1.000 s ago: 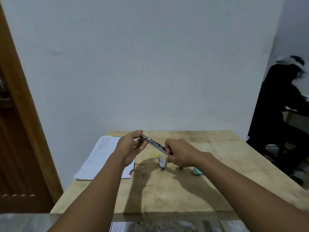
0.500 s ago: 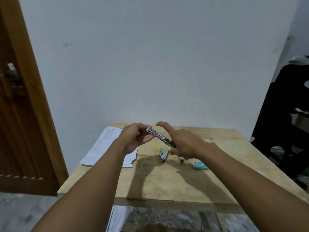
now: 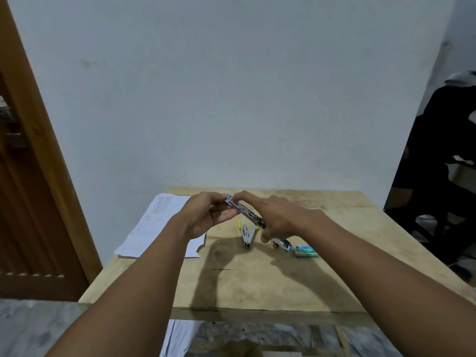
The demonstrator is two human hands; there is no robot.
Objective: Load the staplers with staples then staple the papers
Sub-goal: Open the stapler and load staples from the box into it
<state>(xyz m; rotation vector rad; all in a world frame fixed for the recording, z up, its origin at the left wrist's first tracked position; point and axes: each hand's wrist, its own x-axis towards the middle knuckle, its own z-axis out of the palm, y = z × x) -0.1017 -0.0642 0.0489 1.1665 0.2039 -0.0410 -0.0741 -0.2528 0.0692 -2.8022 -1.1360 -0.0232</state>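
A silver metal stapler (image 3: 246, 212) is held in the air above the wooden table (image 3: 257, 279), slanting down to the right. My left hand (image 3: 208, 217) grips its upper left end, fingers curled under it. My right hand (image 3: 278, 215) lies over its top, forefinger stretched to the upper end and thumb under the lower end. On the table below lie a second stapler with yellow tips (image 3: 246, 234), opened in a V, a third small stapler (image 3: 283, 244) and a green staple box (image 3: 305, 251). White papers (image 3: 154, 225) lie at the table's left.
A brown wooden door and frame (image 3: 31, 176) stand at the left. A person in dark clothes (image 3: 435, 163) sits at the right, beyond the table. A white wall rises right behind the table. Patterned floor and a white sheet (image 3: 180, 336) show below the table's front edge.
My right hand has slid up along the held stapler, its forefinger now reaching the upper end by the left hand. The camera view has shifted slightly, showing more floor.
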